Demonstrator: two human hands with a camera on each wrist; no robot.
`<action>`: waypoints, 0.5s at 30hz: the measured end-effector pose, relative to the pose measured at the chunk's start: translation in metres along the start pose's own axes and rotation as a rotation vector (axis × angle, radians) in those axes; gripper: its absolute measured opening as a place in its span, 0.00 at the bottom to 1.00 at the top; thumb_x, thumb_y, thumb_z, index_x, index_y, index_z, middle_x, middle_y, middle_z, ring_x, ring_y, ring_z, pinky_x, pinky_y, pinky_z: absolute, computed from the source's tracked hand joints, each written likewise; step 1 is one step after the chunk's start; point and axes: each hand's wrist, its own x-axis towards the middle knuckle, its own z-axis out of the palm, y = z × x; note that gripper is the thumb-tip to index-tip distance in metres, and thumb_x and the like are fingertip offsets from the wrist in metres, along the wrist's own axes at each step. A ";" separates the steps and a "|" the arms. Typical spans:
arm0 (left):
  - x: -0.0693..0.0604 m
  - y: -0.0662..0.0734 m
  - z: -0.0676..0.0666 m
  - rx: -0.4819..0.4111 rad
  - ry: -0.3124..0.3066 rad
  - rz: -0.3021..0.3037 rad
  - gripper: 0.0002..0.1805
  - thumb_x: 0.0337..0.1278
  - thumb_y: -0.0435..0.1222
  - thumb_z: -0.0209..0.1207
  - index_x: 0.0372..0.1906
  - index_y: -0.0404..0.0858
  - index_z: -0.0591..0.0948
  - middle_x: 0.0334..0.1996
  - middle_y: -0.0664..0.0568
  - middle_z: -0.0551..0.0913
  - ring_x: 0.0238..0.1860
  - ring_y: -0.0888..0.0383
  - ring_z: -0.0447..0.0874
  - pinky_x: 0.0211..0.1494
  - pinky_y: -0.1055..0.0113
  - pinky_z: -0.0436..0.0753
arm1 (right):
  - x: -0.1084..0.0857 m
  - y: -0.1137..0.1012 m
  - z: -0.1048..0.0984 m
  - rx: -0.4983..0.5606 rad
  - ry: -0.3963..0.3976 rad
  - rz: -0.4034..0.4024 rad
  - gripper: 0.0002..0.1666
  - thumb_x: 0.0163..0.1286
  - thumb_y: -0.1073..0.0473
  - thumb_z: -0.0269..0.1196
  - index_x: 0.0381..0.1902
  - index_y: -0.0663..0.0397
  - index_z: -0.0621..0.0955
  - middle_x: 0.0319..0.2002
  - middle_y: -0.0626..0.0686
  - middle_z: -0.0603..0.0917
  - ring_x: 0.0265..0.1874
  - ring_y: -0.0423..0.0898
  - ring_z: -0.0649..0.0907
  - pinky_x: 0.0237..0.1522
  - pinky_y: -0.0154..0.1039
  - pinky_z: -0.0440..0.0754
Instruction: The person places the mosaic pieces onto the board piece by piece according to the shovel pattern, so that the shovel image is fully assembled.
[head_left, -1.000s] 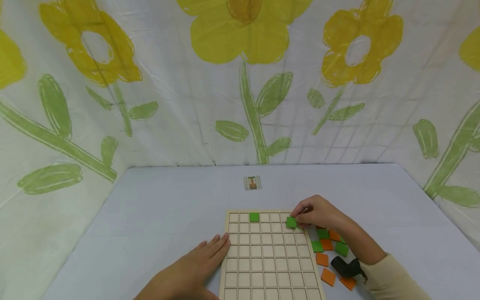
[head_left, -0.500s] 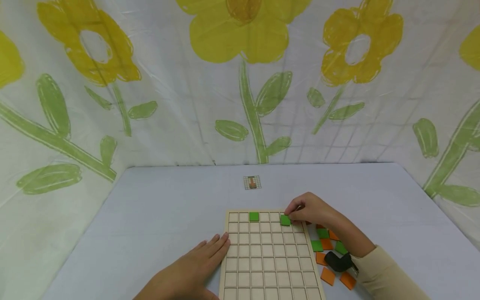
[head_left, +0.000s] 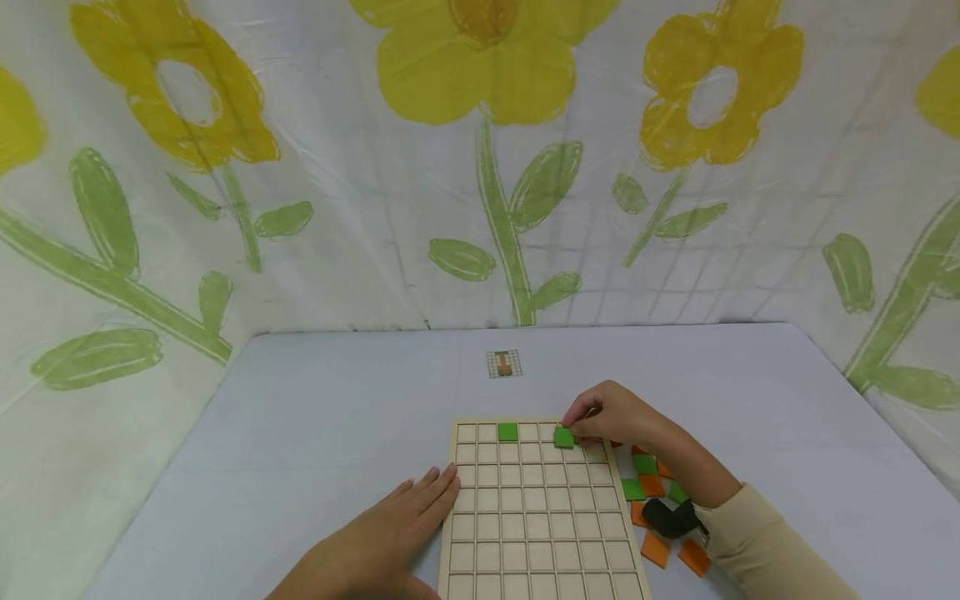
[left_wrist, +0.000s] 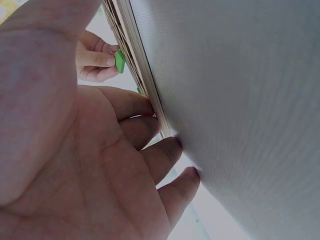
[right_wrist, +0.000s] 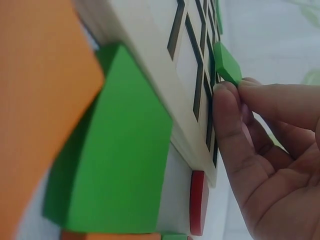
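Note:
A pale wooden grid board [head_left: 537, 502] lies on the table, with one green tile [head_left: 507, 432] in its far row, third cell from the left. My right hand [head_left: 618, 417] pinches another green tile [head_left: 564, 437] between thumb and finger, held tilted over the far row, right of the middle. In the right wrist view that pinched tile [right_wrist: 227, 64] shows beyond the thumb and fingertip. My left hand [head_left: 382, 533] lies with straight fingers against the board's left edge; the left wrist view shows its fingertips touching the board's side [left_wrist: 145, 70].
Several loose orange tiles [head_left: 656, 550] and green tiles [head_left: 633, 489] lie right of the board, partly under my right forearm. A red piece [right_wrist: 198, 202] rests beside the board's corner. A small patterned card [head_left: 504, 364] lies beyond the board. A black device [head_left: 670, 518] sits at my right wrist.
My right hand has moved left along the far row with the green tile, from near the right corner. The left hand has stayed in place.

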 end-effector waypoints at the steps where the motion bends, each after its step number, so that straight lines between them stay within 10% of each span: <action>1: 0.000 0.000 0.000 0.004 -0.001 0.001 0.70 0.39 0.77 0.56 0.79 0.32 0.52 0.80 0.43 0.49 0.78 0.46 0.48 0.74 0.47 0.59 | 0.000 0.000 0.000 0.002 -0.004 -0.011 0.04 0.66 0.65 0.67 0.37 0.58 0.89 0.31 0.52 0.88 0.29 0.48 0.86 0.22 0.39 0.76; 15: 0.001 -0.002 0.000 0.010 -0.007 0.005 0.69 0.41 0.76 0.58 0.79 0.32 0.53 0.79 0.42 0.49 0.78 0.45 0.49 0.73 0.46 0.60 | 0.011 -0.006 0.006 0.033 -0.043 -0.053 0.04 0.66 0.67 0.67 0.37 0.61 0.88 0.33 0.53 0.87 0.31 0.49 0.87 0.37 0.44 0.85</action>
